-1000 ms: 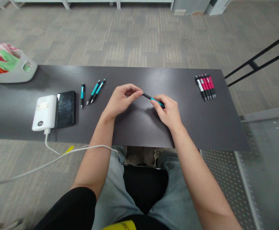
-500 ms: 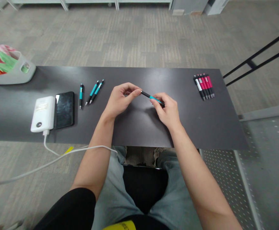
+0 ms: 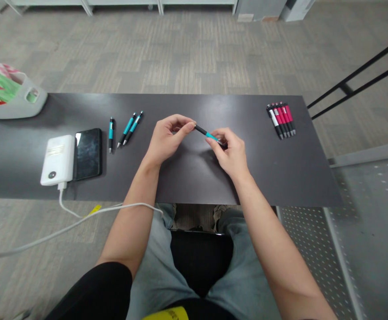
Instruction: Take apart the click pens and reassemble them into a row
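Pen [image 3: 204, 132] in turquoise and black slants above the desk [image 3: 194, 186], about midway between its far and near edges, held at both ends. The left hand [image 3: 170, 138] pinches one end between thumb and forefinger; the right hand [image 3: 230, 151] grips the other, its fingers hiding much of the barrel. Compared with a second ago, little has changed: both grips hold while the whole view has slid slightly; any turn of the barrel is too small to confirm. That suggests the work remains centred on this one piece. Left of the hands, a lone turquoise pen [image 3: 111, 132] and a turquoise pair [image 3: 128, 129] lie nearer the far edge, with a black phone [image 3: 88, 153] and white power bank [image 3: 57, 158] toward the near one. By the far right corner, a white pen [image 3: 274, 119] lies alongside pink pens [image 3: 284, 114], well apart from either hand.
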The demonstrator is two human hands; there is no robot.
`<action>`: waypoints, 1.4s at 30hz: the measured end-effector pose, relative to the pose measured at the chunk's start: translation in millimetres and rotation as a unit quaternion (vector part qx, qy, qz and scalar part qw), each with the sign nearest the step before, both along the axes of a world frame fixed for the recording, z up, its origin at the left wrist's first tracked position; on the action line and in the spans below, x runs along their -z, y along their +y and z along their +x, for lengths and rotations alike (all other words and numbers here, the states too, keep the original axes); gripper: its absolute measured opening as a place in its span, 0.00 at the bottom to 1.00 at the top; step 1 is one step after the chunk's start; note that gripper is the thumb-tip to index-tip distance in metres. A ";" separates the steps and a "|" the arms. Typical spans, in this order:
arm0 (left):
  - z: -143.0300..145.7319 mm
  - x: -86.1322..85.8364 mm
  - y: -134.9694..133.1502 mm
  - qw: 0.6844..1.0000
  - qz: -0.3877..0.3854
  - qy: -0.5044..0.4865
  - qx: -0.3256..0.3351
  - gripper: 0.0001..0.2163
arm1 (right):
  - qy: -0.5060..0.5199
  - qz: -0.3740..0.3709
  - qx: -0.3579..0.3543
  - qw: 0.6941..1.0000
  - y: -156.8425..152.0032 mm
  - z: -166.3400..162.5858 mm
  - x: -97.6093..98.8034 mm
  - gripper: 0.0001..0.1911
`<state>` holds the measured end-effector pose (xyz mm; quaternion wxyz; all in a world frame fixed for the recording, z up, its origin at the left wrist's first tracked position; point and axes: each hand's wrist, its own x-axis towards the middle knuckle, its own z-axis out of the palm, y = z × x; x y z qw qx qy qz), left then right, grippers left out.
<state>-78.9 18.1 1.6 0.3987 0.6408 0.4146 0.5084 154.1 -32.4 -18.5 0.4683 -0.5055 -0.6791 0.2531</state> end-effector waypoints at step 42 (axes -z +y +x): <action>18.4 -3.6 -19.5 0.972 0.014 0.196 0.125 0.13 | -0.018 -0.059 0.220 0.974 10.4 98.0 -32.2 0.15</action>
